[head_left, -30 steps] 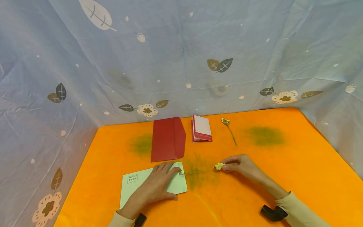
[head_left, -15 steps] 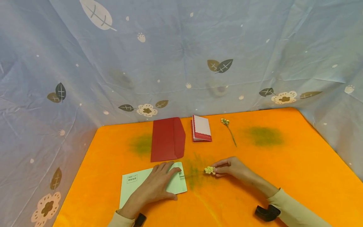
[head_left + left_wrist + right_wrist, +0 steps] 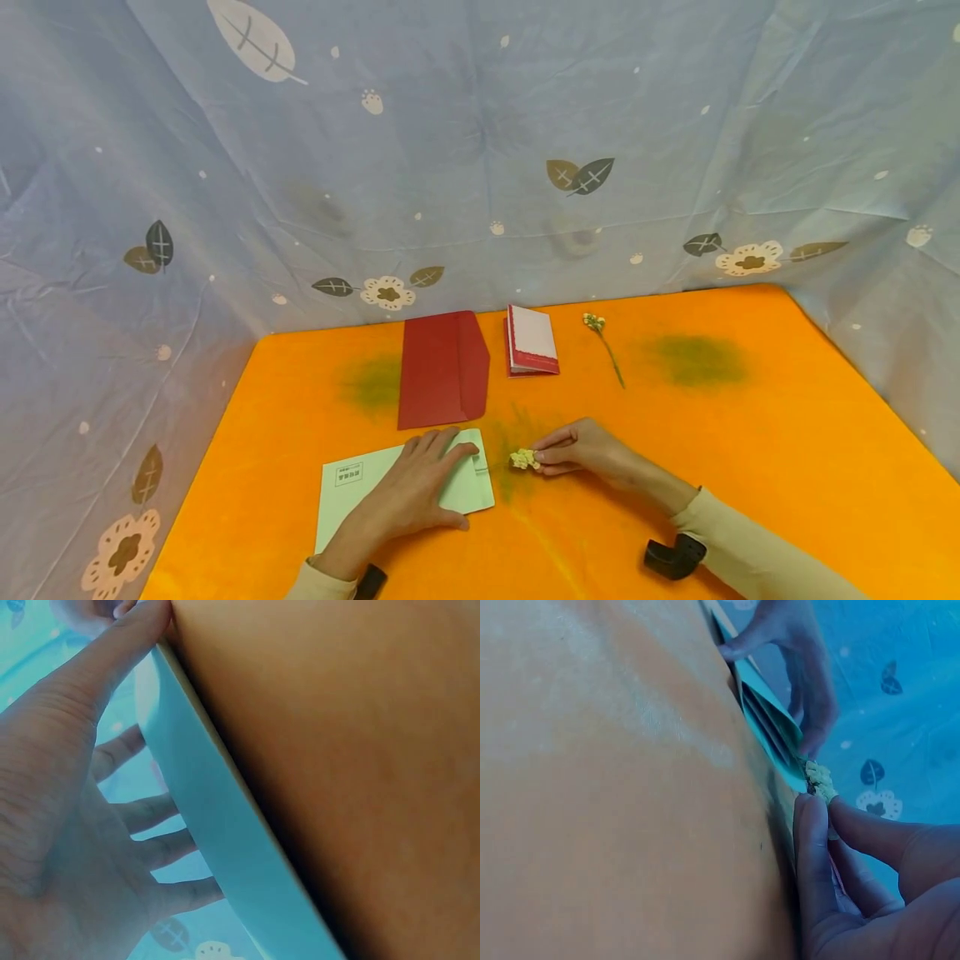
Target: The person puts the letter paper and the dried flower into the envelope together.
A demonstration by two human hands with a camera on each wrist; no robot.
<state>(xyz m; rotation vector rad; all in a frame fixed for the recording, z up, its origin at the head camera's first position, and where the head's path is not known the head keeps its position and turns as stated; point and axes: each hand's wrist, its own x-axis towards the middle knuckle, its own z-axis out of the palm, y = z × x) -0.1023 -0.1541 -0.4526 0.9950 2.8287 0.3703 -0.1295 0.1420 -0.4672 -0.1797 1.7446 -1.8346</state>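
A pale green envelope lies at the front left, its mouth gaping in the right wrist view. My left hand spans it, thumb by the near edge and fingers by the far one, gripping it from both sides. In the right wrist view my right hand pinches a small yellow flower sprig at its blossom. The blossom is just outside the envelope's mouth; most of the stem is hidden, with a bit visible at the slot. In the head view my right hand is right of the envelope.
Behind the green envelope lies a red envelope with its flap to the right. A folded red-and-white card and a second flower sprig lie farther back. The orange table cover meets a blue patterned curtain.
My right hand has moved left with the flower sprig, bringing the blossom close to the green envelope. The stem has slid in through the envelope's mouth. My left hand has stayed put.
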